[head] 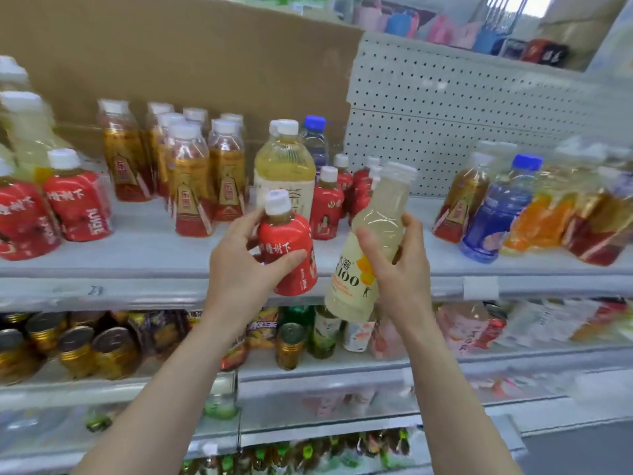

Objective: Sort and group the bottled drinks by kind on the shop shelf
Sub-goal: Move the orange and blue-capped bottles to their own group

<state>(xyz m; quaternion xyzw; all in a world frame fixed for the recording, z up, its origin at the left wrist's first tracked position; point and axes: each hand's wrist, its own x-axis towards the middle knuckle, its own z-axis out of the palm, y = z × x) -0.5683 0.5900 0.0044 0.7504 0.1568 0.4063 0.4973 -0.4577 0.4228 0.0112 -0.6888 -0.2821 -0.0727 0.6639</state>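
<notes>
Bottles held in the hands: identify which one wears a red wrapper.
The short bottle in the left hand: red wrapper, white cap. The right hand holds a taller, pale yellow bottle.

Grey tiered shelving fills the view, white pegboard panel behind, brown cardboard sheet alongside, daylight glaring from a window top right.

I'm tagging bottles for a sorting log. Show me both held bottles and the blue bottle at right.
held red-labelled bottle (284, 234): head view, red label above the thumb.
held pale yellow bottle (346, 286): head view, lower label.
blue bottle (493, 210): head view, mid-body.
</notes>
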